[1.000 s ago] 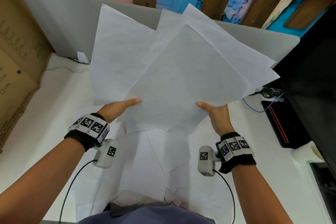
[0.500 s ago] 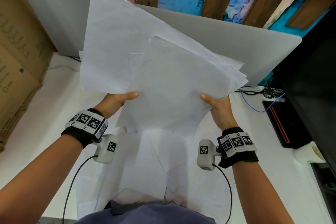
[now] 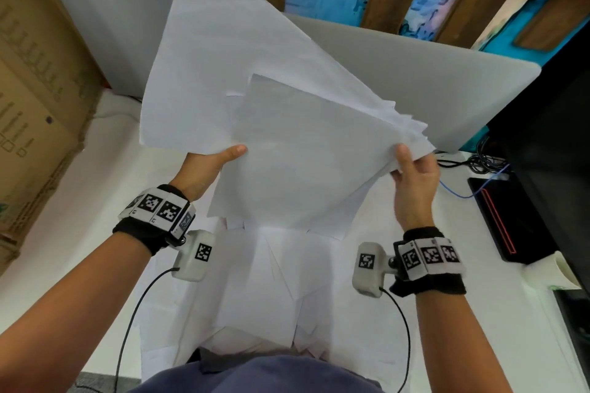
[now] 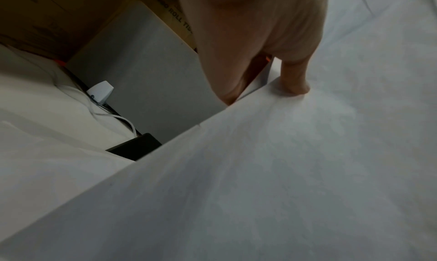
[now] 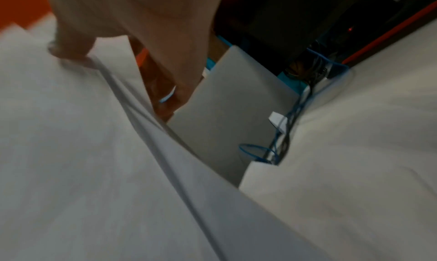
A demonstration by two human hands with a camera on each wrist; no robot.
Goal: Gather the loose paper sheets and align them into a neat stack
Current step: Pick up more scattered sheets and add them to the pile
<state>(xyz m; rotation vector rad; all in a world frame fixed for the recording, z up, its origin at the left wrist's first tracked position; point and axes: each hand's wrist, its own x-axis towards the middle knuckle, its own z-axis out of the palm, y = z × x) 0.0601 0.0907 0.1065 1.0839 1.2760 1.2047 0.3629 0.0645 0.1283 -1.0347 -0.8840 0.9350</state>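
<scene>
Clearly the squaring-up step is under way — the left hand and right hand each pinch a side edge of the fanned paper sheets, held above the desk. Next, presumably, the person taps the edges level — more loose sheets lie at the desk's near edge.

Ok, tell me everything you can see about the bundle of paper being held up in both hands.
The bundle of paper is plain white, thin sheets, unmarked as far as shows. It is held in the air above the white table, tilted up and away from the person. The sheets are not aligned: one large sheet juts up to the left, and the edges fan out at the right. The left hand pinches its left edge, thumb on top; the right hand grips the fanned right edge. More sheets lie on the table below.
</scene>
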